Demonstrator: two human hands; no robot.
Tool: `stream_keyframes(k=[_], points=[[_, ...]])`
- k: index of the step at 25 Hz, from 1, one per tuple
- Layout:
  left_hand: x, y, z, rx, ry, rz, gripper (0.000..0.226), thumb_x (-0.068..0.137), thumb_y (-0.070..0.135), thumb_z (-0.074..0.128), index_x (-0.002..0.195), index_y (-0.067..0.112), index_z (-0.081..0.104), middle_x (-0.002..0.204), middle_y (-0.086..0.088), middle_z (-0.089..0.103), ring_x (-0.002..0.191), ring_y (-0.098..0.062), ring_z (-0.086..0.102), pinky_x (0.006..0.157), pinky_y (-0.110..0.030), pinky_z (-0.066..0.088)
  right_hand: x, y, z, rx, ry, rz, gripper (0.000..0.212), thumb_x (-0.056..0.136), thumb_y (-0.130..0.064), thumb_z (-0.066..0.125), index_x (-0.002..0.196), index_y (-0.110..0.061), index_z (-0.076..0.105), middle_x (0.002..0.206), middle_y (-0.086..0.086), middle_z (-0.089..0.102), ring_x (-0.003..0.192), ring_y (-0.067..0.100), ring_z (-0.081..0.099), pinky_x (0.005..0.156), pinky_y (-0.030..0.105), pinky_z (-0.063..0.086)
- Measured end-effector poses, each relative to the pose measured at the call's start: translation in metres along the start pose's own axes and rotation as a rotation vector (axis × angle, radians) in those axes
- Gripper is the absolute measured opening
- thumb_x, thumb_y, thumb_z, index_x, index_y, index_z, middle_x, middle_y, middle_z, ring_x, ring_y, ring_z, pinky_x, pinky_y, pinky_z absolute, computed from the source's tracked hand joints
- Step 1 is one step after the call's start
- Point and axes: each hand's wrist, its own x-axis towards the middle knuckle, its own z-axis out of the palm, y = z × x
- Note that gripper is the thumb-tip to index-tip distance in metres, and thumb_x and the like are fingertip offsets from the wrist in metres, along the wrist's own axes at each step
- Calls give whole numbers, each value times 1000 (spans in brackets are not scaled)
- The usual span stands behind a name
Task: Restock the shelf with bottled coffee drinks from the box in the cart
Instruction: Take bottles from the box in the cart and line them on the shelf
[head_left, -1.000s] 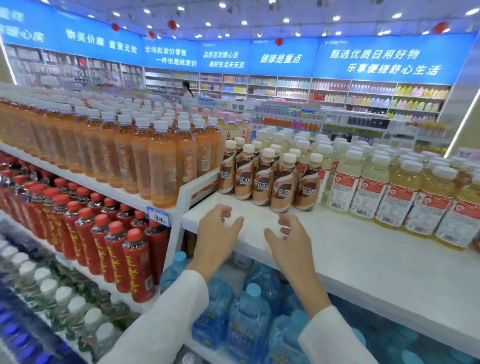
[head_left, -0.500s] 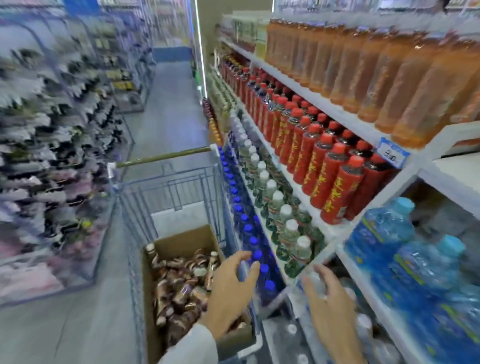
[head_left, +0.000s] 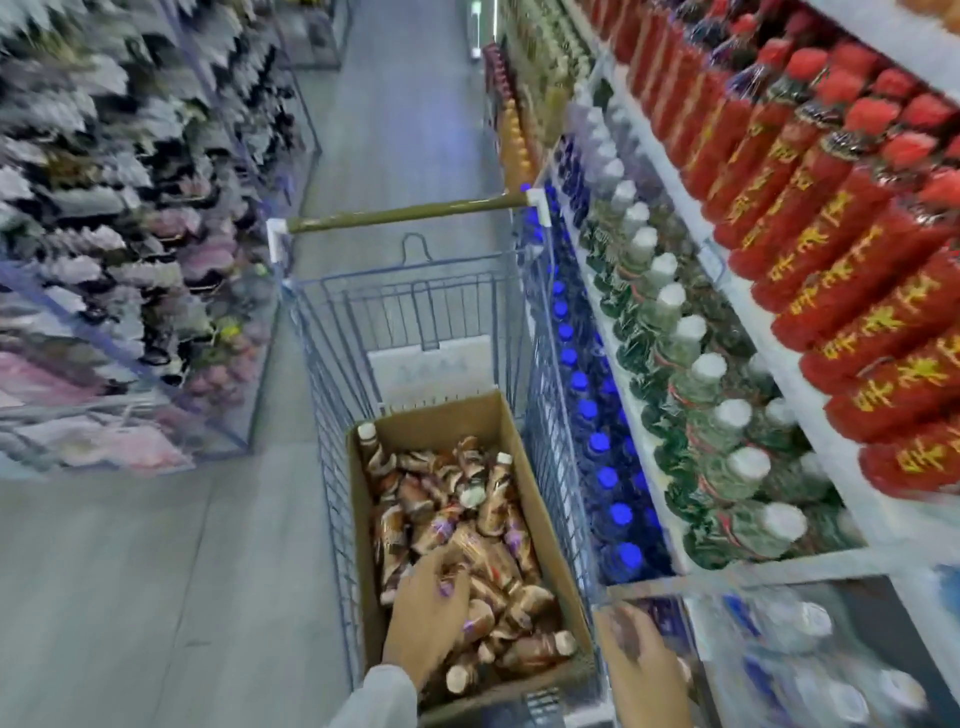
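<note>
Red bottles (head_left: 810, 249) above white-capped green bottles (head_left: 727, 467); blue-capped bottles (head_left: 608, 478) below; blurred rack (head_left: 104, 208) left.

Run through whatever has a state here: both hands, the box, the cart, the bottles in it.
Box: top open, partly filled.
Coffee bottles: capped, lying jumbled in the box.
Cart: standing in the aisle, box inside.
Left hand: down on the coffee bottles; grip unclear.
Right hand: beside the cart, fingers loose, seemingly empty.

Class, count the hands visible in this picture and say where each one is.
2. The left hand reaches into the cardboard box among the coffee bottles; the right hand hangs outside the cart, beside the lower shelf. No others show.
</note>
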Motion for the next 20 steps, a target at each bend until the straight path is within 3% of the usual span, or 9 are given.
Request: stream_keyframes(k=[3,5,8,10,11,13,15,18,20], points=[[52,-19,-5,98,28,-57,44,97,36,59,138,21,57,132,3,64,118,-14,58,101,-30,47,14,0,24,-89,-23,44,32,94,-43,63,123,-31,59,121,-4,63,107,14,57,91,30,41],[78,-32,-6,-16,58,-238,46,95,41,62,134,16,58,127,-3,67,110,-20,62,96,-31,49,19,-1,38,-117,-81,75,37,94,-49,60,127,-32,58,123,-8,63,110,13,59,94,32,45],[115,-38,-4,-871,100,-680,59,92,51,65,131,9,51,125,-17,61,111,-31,62,101,-41,51,27,-2,51,-53,-114,148,33,92,-46,65,122,-31,61,121,-10,64,115,12,58,102,31,44],[141,-45,-2,-1357,201,-780,76,92,56,62,145,7,39,139,-26,50,127,-41,54,105,-49,49,33,-2,57,-60,-107,182,24,91,-44,67,112,-33,65,117,-10,66,112,12,59,100,31,45],[153,-50,-3,-1463,280,-802,80,92,58,60,148,7,37,145,-27,46,130,-42,51,101,-49,51,34,3,60,-69,-108,200,21,91,-40,69,110,-33,66,116,-10,67,111,12,60,100,31,45],[173,-45,0,-1472,391,-824,74,96,56,55,152,11,36,151,-20,40,136,-40,45,96,-46,51,40,10,63,-74,-122,228,22,90,-26,73,112,-27,68,117,-7,68,110,13,61,103,32,45],[182,-44,4,-1281,450,-772,65,98,47,57,147,6,43,146,-12,46,136,-35,46,102,-39,48,51,20,66,-38,-122,311,24,90,-15,73,112,-22,68,122,3,68,106,19,61,103,37,43],[200,-48,14,-1158,626,-761,54,96,38,64,136,2,58,138,-14,60,128,-28,56,97,-23,42,56,22,69,-96,-142,352,20,87,-20,77,101,-30,66,120,3,68,108,22,62,95,32,44],[198,-45,13,-1176,641,-779,60,97,36,65,143,-1,50,144,-17,54,134,-29,51,99,-21,38,57,19,69,-128,-149,317,18,87,-26,77,97,-34,64,117,-3,69,109,18,62,95,30,44]])
